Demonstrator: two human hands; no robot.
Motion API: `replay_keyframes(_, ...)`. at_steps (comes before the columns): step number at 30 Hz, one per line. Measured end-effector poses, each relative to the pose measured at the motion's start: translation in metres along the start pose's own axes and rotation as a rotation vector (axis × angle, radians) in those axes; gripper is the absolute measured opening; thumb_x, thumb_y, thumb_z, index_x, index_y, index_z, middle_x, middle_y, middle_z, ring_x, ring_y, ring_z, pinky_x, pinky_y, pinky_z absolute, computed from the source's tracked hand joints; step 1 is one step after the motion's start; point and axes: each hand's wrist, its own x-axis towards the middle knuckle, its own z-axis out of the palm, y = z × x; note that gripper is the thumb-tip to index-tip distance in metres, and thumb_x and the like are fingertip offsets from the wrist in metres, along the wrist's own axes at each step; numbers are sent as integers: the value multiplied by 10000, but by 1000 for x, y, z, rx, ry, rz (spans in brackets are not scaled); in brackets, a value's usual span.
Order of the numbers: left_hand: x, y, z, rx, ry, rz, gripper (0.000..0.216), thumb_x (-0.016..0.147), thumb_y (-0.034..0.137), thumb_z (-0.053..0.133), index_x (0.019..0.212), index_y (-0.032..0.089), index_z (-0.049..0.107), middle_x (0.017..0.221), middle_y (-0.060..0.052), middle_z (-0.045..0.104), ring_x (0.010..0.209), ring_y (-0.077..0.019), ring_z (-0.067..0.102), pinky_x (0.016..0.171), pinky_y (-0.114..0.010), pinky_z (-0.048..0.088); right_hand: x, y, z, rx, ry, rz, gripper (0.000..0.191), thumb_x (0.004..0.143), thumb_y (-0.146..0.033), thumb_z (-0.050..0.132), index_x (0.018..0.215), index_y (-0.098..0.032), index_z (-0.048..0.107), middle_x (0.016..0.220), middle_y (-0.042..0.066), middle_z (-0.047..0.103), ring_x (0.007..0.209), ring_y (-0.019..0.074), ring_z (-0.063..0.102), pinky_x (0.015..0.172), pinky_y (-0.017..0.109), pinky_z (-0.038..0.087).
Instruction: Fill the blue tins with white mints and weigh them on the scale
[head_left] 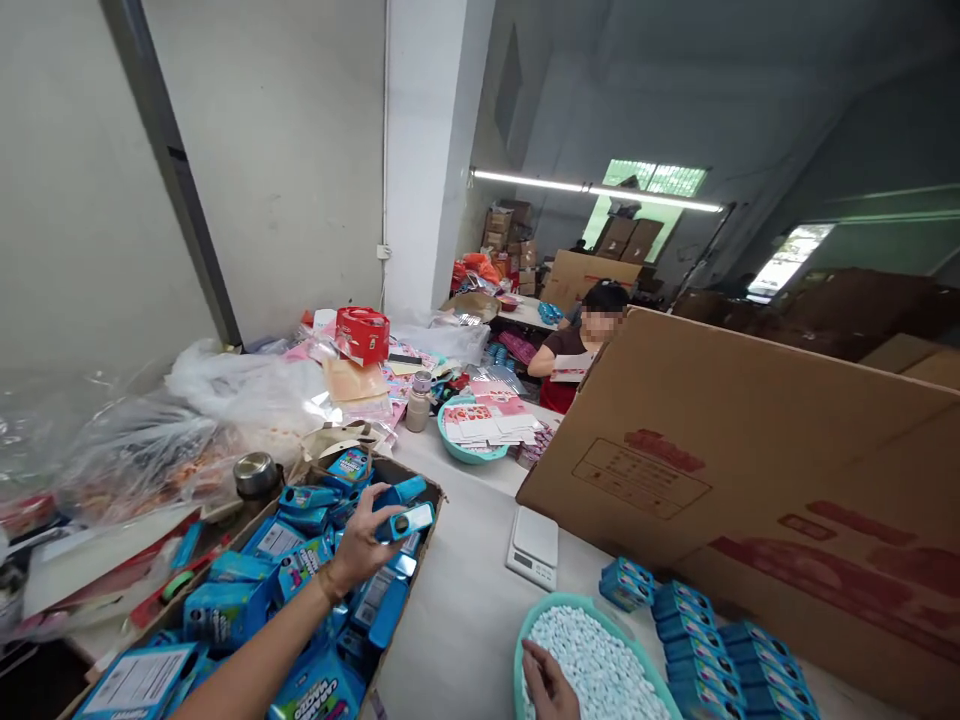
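Observation:
My left hand (364,540) is above an open carton, its fingers closed round two small blue candy boxes (409,522) held side by side. The near one has a round dark hole in its end. Below, the brown carton (409,600) is heaped with more blue candy boxes (232,610), some showing white label panels. My right hand (550,680) rests at the left side of a turquoise basin (525,620), over its small pale candies (596,655). Its fingers are slightly bent and apart, with nothing visible in them.
A white digital scale (534,548) sits behind the basin. Rows of blue boxes (694,640) stand right of it, before a large upright cardboard sheet (750,480). A steel-lidded flask (256,475) and plastic bags (157,450) crowd the left. Another person (574,350) works farther back.

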Motion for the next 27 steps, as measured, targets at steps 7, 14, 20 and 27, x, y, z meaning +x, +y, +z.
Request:
replay_keyframes(7,-43,129,-20,-306,49,411,546,709,164,761,1212,332,630,1431,-93,395,1297,-333,481,1034,-490,499,-26,-122,8,494,-495,-13,820,704,-648,725,1409,-306,483,1417,133,547,1243,333,569,977,495,484)
replay_keyframes(14,-52,174,31,-857,-180,41,357,748,361,753,1072,227,688,1451,-128,475,1359,-359,458,1104,-520,433,-39,-143,-27,430,-198,-266,546,834,-524,655,1278,-215,584,1092,98,704,990,265,656,895,437,523)
replay_keyframes(20,-58,187,52,-795,-364,-261,423,730,332,784,1118,213,664,1218,-102,687,1123,-295,647,969,-403,538,-67,-142,-130,-376,355,-745,367,800,-328,743,1150,-252,664,1032,79,647,980,245,591,885,413,502)
replay_keyframes(27,-79,227,105,-1014,-832,-367,541,757,438,751,1231,205,631,1137,-97,725,1045,-291,669,891,-378,563,-81,-120,-190,-244,365,-511,367,767,-392,769,1045,-204,620,957,58,657,888,218,614,799,349,528)
